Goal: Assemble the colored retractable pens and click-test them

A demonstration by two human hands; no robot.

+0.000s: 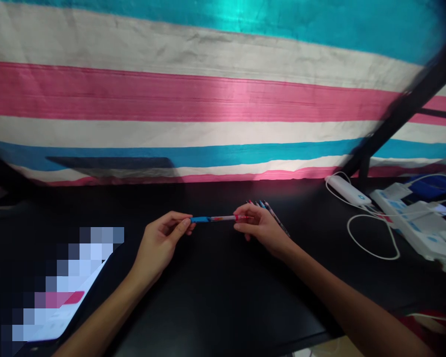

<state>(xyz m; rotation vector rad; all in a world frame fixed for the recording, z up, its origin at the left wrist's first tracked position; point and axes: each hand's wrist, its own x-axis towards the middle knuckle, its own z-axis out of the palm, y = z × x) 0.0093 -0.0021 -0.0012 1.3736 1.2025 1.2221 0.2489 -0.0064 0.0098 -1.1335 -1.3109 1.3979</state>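
Observation:
A slim pen (223,218) with a blue cap at its left end and a clear, patterned barrel is held level above the black table. My left hand (163,238) pinches the blue cap end between thumb and fingers. At the other end, my right hand (262,225) grips the pen near its red part, and the fingers hide some of that tip. Several more pens (277,218) lie on the table just behind and beside my right hand, partly covered by it.
On the right are a white power strip (412,223) with plugged-in adapters, a white device (349,189) and looped white cables (371,258). A lit screen (70,297), partly pixelated, is at the lower left. Striped sheeting (208,99) hangs behind the black table (215,297).

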